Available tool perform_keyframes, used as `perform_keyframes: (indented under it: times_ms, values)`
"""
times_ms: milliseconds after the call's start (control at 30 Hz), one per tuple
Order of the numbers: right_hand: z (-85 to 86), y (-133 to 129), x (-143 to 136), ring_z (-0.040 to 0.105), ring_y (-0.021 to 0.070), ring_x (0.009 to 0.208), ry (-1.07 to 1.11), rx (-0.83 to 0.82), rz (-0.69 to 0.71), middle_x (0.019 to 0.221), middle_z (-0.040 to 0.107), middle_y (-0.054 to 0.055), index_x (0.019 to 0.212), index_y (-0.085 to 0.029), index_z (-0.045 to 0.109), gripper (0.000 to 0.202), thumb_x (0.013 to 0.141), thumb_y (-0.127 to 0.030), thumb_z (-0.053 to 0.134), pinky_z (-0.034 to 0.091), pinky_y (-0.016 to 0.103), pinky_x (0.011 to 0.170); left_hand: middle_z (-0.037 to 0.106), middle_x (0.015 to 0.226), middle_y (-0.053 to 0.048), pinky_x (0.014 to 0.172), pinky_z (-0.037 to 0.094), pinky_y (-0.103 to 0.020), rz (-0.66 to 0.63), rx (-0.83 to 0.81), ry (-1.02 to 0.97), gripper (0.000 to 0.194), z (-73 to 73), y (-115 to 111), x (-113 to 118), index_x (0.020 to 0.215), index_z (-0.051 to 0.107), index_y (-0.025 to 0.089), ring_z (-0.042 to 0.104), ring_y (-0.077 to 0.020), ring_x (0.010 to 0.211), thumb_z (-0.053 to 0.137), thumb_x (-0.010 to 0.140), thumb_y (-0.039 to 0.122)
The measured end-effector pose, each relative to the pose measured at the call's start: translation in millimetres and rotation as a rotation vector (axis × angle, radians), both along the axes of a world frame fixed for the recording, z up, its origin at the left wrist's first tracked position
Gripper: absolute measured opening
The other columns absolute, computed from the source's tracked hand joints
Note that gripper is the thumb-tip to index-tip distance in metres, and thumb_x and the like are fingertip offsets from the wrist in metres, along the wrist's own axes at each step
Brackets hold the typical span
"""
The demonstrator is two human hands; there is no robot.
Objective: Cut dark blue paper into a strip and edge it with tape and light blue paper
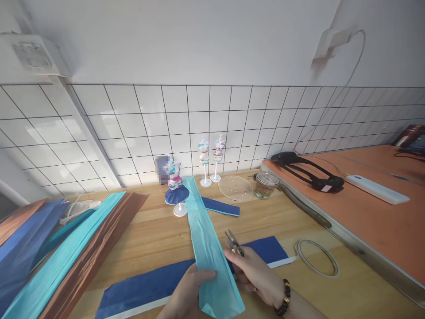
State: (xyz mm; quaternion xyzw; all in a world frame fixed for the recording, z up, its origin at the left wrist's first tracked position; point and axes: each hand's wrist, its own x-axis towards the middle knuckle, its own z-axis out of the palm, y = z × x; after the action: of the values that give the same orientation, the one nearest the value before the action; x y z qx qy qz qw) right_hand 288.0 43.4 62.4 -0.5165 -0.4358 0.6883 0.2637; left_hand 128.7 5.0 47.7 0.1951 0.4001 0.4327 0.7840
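Note:
My left hand (187, 290) is closed on the near part of a long turquoise fabric strip (207, 239), its thumb on top. The strip's far end reaches back towards the wall. In my right hand (254, 268) is a pair of small snips (232, 239), blades pointing away from me and slightly apart, close to the strip's right edge. Beneath both hands lies a dark blue strip with a white edge (142, 283). A small dress form (180, 184) wearing a dark blue skirt stands left of the turquoise strip's far end. A shorter blue piece (222, 207) lies to its right.
Two more dress forms (204, 157) stand by the tiled wall. Nearby are a clear round disc (235, 188) and a glass jar (265, 185). A wire ring (317, 258) lies right of my hand. Long fabric strips (66, 252) cover the left side; an orange surface (372, 221) adjoins on the right.

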Motion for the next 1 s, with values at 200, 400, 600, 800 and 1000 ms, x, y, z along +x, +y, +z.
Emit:
perform_keyframes:
  times_ms: [200,400,600,800,1000]
  values:
    - [-12.8,6,-13,0.018,0.0058,0.038,-0.010,0.065,0.042,0.045,0.022,-0.012,0.062,-0.023,0.036,0.034,0.071,-0.047,0.058,0.014,0.019,0.034,0.070,0.083,-0.012,0.075,0.045,-0.037,-0.006,0.056,-0.042,0.041,-1.5,0,-1,0.095,0.066,0.010,0.063,-0.0295,0.083,0.074,0.058,0.027]
    - [-13.9,11,-10,0.039,0.0097,0.052,-0.075,0.288,-0.015,0.051,0.038,-0.008,0.061,-0.019,0.047,0.029,0.070,-0.042,0.062,0.032,0.022,0.051,0.069,0.081,-0.012,0.073,0.046,-0.038,-0.094,0.114,-0.007,0.057,-12.8,-5,12,0.094,0.067,0.012,0.063,-0.0293,0.079,0.080,0.049,0.045]
    - [-11.8,6,-7,0.027,0.0071,0.039,-0.059,0.180,0.073,0.047,0.027,-0.010,0.062,-0.022,0.041,0.035,0.073,-0.051,0.057,0.023,0.020,0.036,0.068,0.070,-0.009,0.063,0.047,-0.030,-0.053,0.138,0.065,0.048,-18.1,-3,7,0.086,0.069,0.010,0.061,-0.0209,0.064,0.080,0.051,0.041]
    - [-7.5,3,-5,0.017,0.0044,0.034,-0.096,0.071,0.114,0.042,0.022,-0.013,0.060,-0.023,0.038,0.033,0.072,-0.045,0.058,0.015,0.018,0.031,0.067,0.072,-0.008,0.055,0.046,-0.026,0.057,0.041,0.183,0.045,-14.7,1,1,0.083,0.068,0.011,0.060,-0.0179,0.062,0.081,0.050,0.039]
    - [-7.8,1,-7,0.018,0.0040,0.033,-0.109,0.085,0.117,0.038,0.023,-0.013,0.057,-0.022,0.038,0.029,0.072,-0.037,0.058,0.013,0.018,0.031,0.065,0.069,-0.006,0.052,0.042,-0.024,-0.018,0.114,0.127,0.049,-13.4,-1,2,0.085,0.067,0.011,0.056,-0.0145,0.057,0.080,0.050,0.043]
